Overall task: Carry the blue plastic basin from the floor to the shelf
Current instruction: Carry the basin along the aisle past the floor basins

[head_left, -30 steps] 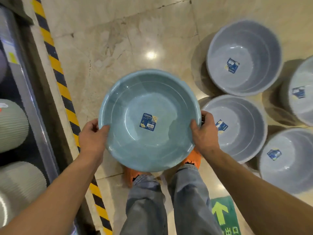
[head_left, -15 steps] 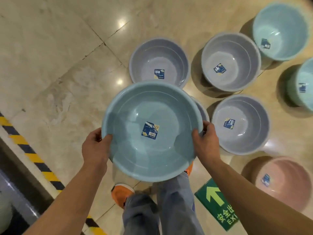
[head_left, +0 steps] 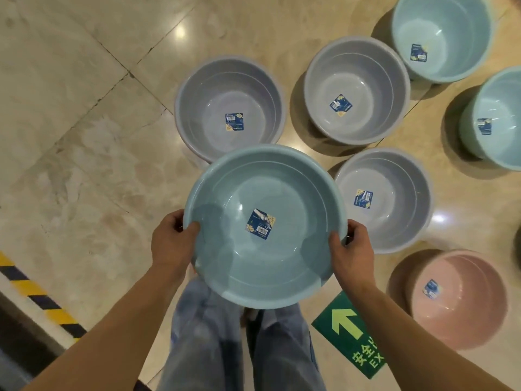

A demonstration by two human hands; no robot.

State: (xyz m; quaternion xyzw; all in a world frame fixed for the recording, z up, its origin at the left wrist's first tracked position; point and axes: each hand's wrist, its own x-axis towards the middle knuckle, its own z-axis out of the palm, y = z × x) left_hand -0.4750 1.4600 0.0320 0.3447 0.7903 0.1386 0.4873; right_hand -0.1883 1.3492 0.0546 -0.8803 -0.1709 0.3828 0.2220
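- Nearest, the person's legs in blue jeans point(head_left: 225, 342) stand on the marble floor point(head_left: 84, 165), with a green exit sign sticker point(head_left: 352, 334) on the floor just to their right.
- At the near left, a yellow-and-black hazard stripe point(head_left: 36, 300) runs along the floor's edge.
- The blue plastic basin point(head_left: 265, 263) is held level in the air over the legs, open side up, a dark blue label point(head_left: 260, 223) stuck in its bottom.
- The left hand point(head_left: 172, 244) clamps the basin's left rim, thumb inside, fingers underneath.
- The right hand point(head_left: 352, 255) clamps the right rim the same way.
- On the floor to the near right sits a pink basin point(head_left: 462, 311).
- Just right of the held basin stands a grey basin point(head_left: 389, 215), partly covered by it.
- Farther off are two more grey basins point(head_left: 225, 91) and point(head_left: 361, 80).
- At the far right stand two light blue basins point(head_left: 445, 24) and point(head_left: 499, 103).
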